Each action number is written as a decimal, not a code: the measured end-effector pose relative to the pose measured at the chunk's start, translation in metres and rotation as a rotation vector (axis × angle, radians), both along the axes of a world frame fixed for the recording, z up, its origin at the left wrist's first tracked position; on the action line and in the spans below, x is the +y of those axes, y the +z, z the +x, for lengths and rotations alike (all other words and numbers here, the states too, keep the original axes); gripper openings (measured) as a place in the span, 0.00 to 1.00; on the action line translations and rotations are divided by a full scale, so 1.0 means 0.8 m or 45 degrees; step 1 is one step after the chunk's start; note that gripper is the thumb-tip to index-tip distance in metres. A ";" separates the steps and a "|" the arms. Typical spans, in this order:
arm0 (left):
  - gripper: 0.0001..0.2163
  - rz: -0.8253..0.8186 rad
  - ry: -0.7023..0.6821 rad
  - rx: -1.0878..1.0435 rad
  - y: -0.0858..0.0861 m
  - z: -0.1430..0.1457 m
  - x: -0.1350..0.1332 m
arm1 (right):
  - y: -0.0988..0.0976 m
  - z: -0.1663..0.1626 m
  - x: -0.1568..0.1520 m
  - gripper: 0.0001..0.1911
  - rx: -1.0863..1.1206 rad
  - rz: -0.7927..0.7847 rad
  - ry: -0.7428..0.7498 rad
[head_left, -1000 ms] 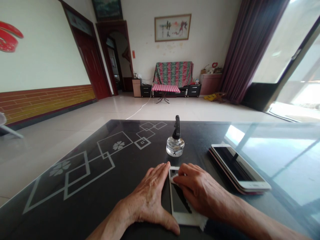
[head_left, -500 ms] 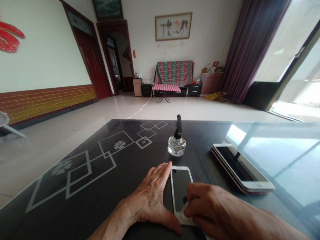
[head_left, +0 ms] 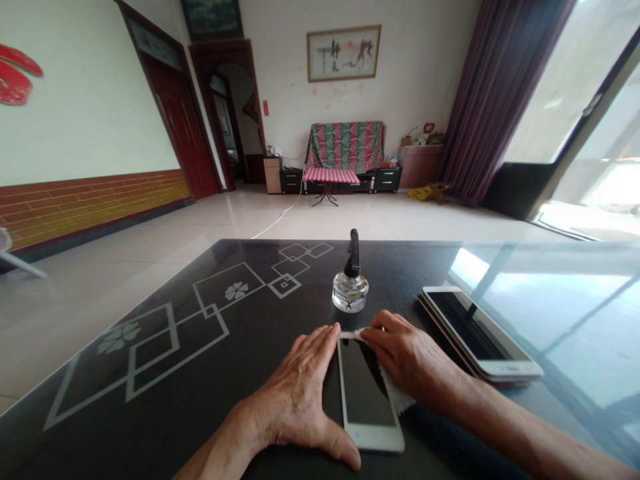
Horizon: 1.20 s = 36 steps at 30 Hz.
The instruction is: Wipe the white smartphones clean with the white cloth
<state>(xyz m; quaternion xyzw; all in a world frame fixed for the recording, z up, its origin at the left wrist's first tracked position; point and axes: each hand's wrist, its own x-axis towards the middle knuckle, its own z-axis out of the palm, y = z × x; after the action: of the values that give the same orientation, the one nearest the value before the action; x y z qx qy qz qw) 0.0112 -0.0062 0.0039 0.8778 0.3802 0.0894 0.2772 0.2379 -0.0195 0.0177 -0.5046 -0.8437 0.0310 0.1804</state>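
Note:
A white smartphone [head_left: 367,390] with a dark screen lies face up on the black tabletop. Along its left edge rests my left hand [head_left: 303,393], fingers stretched out towards the top corner and thumb apart by the bottom corner. My right hand [head_left: 407,350] is closed on a whitish cloth [head_left: 397,395], pressed to the phone's top right corner. Part of the cloth hangs out below that hand along the phone's right edge; the rest is hidden. Just beyond the phone stands a clear spray bottle [head_left: 350,292] with a black trigger head, upright.
A larger white tablet-like device [head_left: 480,330] lies on a reddish-edged thing to the right. The black table [head_left: 165,427] has grey square and flower patterns. Farther off are a small table with a striped top [head_left: 331,175], a low cabinet, doors and a purple curtain [head_left: 505,87].
My right hand has moved with the cloth from the phone's lower end up to its top right corner, uncovering the lower part. My left hand keeps its place beside the phone.

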 end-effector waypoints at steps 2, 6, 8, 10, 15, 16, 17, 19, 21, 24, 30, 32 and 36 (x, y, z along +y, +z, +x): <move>0.64 -0.016 0.002 0.007 0.002 0.000 0.000 | 0.008 -0.003 -0.006 0.13 -0.049 -0.039 0.021; 0.64 -0.047 0.017 0.014 0.007 0.002 -0.002 | 0.027 -0.011 -0.026 0.12 -0.103 -0.158 0.099; 0.64 -0.045 0.022 0.001 0.007 0.003 -0.002 | 0.034 -0.016 -0.036 0.11 -0.110 -0.240 0.134; 0.64 -0.043 0.027 0.001 0.006 0.004 -0.002 | 0.039 -0.020 -0.047 0.09 -0.113 -0.298 0.187; 0.64 -0.061 0.036 0.047 0.009 0.004 -0.003 | 0.047 -0.024 -0.069 0.08 -0.115 -0.314 0.297; 0.64 -0.058 0.036 0.049 0.009 0.004 -0.003 | 0.047 -0.024 -0.068 0.08 -0.113 -0.327 0.288; 0.64 -0.051 0.036 0.047 0.008 0.004 -0.003 | 0.046 -0.023 -0.065 0.08 -0.104 -0.340 0.268; 0.64 -0.037 0.035 0.037 0.006 0.003 -0.003 | 0.040 -0.019 -0.052 0.09 -0.051 -0.332 0.207; 0.64 -0.031 0.030 0.027 0.003 0.002 -0.002 | 0.030 -0.014 -0.034 0.11 0.008 -0.255 0.134; 0.64 -0.028 0.017 0.021 0.001 0.001 -0.001 | 0.013 -0.008 -0.009 0.12 0.074 -0.116 0.063; 0.63 -0.032 0.025 -0.007 0.004 0.002 -0.002 | -0.002 -0.006 0.003 0.12 0.071 0.020 -0.026; 0.63 -0.034 0.023 -0.013 0.003 0.002 -0.002 | 0.004 -0.008 -0.002 0.12 0.024 -0.033 -0.024; 0.63 -0.021 0.011 -0.005 0.000 0.002 -0.001 | 0.021 -0.012 -0.020 0.11 -0.063 -0.173 0.023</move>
<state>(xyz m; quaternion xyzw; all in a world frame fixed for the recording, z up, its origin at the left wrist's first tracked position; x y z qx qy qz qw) 0.0125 -0.0068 0.0036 0.8736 0.3843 0.0893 0.2848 0.2280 -0.0353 0.0345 -0.5085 -0.8485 0.0772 0.1245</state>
